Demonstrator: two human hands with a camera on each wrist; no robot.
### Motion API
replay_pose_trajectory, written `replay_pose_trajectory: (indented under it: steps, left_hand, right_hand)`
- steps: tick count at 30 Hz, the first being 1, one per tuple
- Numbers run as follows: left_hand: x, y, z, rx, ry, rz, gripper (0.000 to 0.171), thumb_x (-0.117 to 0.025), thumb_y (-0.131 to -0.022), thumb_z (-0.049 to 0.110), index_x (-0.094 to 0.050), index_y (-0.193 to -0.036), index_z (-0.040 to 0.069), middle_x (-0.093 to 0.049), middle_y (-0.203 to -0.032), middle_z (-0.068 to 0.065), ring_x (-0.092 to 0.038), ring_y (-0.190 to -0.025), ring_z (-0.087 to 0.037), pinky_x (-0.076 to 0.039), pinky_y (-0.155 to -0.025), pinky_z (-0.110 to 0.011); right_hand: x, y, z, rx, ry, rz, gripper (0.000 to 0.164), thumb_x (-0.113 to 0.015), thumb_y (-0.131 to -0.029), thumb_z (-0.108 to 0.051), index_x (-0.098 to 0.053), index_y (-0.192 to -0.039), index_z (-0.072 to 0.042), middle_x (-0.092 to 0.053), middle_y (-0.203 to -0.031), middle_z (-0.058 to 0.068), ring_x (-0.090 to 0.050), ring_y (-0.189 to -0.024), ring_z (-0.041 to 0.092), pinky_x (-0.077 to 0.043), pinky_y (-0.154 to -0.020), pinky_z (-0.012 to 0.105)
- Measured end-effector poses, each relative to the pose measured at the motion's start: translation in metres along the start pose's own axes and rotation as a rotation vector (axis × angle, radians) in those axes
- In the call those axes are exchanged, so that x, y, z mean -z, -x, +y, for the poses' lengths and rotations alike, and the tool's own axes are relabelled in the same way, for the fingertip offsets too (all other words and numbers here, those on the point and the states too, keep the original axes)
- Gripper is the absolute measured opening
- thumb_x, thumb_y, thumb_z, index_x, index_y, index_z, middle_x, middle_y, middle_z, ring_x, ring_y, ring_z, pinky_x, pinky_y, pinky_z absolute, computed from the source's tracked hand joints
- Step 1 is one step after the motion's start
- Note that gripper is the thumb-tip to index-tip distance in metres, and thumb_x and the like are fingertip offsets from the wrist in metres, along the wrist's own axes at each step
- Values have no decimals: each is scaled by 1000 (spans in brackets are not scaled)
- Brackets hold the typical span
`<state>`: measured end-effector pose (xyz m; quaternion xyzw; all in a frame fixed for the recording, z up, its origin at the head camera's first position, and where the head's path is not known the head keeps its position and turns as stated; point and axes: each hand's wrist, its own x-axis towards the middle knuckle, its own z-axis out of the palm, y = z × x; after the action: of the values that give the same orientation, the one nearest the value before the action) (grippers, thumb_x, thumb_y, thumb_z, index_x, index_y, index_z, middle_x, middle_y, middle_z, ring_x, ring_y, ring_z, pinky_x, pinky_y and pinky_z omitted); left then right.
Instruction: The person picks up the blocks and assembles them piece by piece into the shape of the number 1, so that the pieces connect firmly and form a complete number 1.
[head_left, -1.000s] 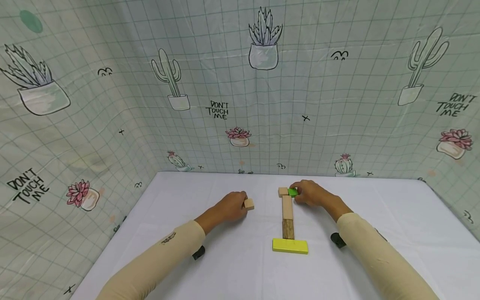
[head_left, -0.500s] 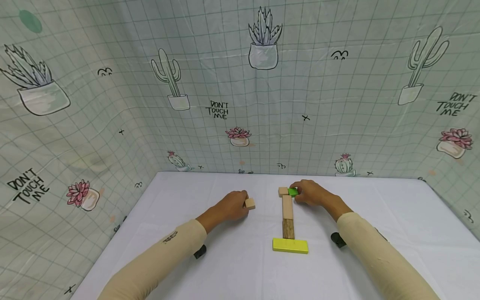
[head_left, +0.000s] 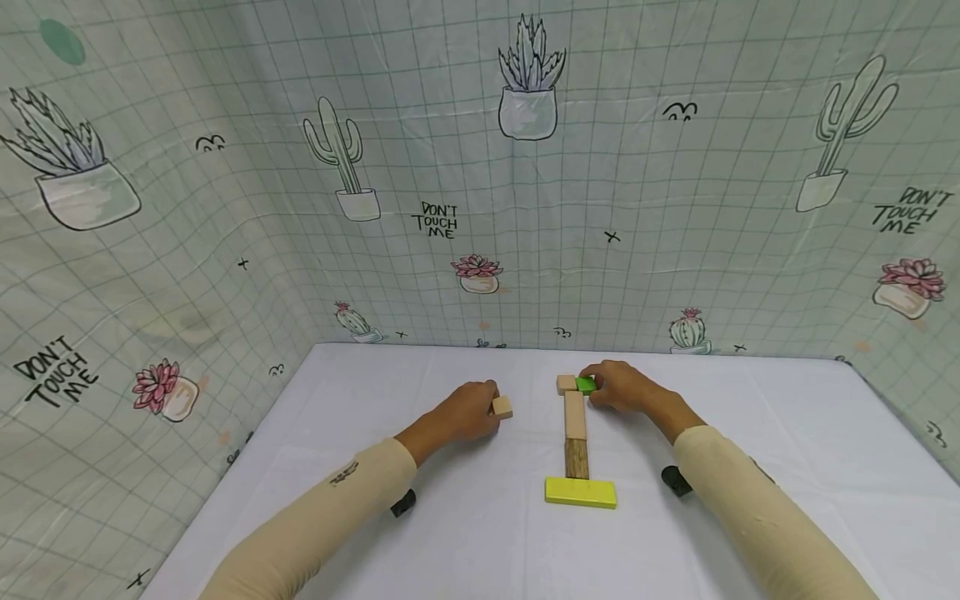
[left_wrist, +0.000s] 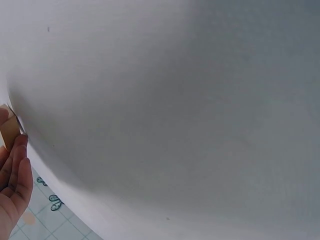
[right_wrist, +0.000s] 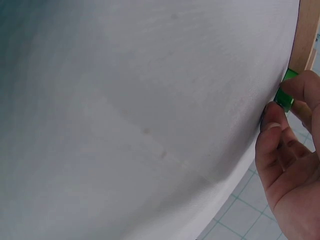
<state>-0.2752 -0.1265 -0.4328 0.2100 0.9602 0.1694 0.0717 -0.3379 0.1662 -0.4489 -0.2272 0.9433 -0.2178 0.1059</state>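
Note:
My left hand [head_left: 468,411] pinches a small plain wooden block [head_left: 502,407], left of a row of blocks; the left wrist view catches that block [left_wrist: 10,132] at its edge. On the right, my right hand [head_left: 618,387] pinches a green block [head_left: 586,385], which sits against another plain wooden block [head_left: 566,384] at the row's far end. Below these two lies a long plain wooden block [head_left: 574,415], then a brown grained block [head_left: 577,458]. A yellow block [head_left: 580,492] lies crosswise at the near end. In the right wrist view, thumb and fingers grip the green block [right_wrist: 287,90].
All the blocks are on a white-covered table [head_left: 480,542]. A patterned curtain [head_left: 615,283] with cactus drawings hangs behind and at the sides. A dark device shows under each forearm, the left one [head_left: 403,502] and the right one [head_left: 677,481].
My left hand has drifted slightly right with its wooden block, toward the row. The right hand stays in place at the green block.

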Motion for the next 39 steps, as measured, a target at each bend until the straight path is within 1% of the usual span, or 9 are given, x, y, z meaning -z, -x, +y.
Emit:
replay_pose_trajectory:
  steps: [5,14,21,28,39]
  left_hand:
    - [0,-1,0,-8,-5,2,27,-68,-92,11,-61,-114,-1,-67,-94,-4,-57,-79,-9,-52,-73,-24]
    - [-1,-3,1,2,-11,-6,27,-69,-92,13,-61,-115,2,-66,-95,-3,-57,-80,-9,-51,-74,-24]
    - [-1,-5,2,-8,-25,0,29,-70,-91,13,-61,-115,1,-68,-96,-4,-58,-81,-9,-52,-75,-24]
    - [-1,-7,4,-16,-27,-4,28,-69,-91,13,-61,-115,0,-68,-96,-5,-58,-80,-10,-51,-74,-24]
    - [-1,-9,7,-1,-35,-12,30,-69,-93,15,-61,-117,0,-69,-99,-6,-60,-82,-10,-52,-75,-24]
  right_hand:
    - [-1,-1,2,6,-3,7,42,-71,-88,-8,-63,-128,0,-66,-104,14,-57,-88,22,-52,-83,43]
    - [-1,0,0,-2,10,2,42,-71,-88,-9,-64,-129,-1,-66,-104,13,-57,-88,22,-52,-84,43]
    - [-1,-1,0,-6,7,3,42,-71,-88,-9,-63,-129,-1,-66,-105,14,-57,-89,22,-52,-85,44]
    - [-1,0,0,0,11,7,42,-71,-88,-9,-63,-128,0,-66,-104,14,-57,-89,23,-52,-85,45]
    - [-1,1,0,-6,6,12,43,-70,-87,-10,-63,-129,0,-65,-105,14,-56,-90,23,-51,-85,44]
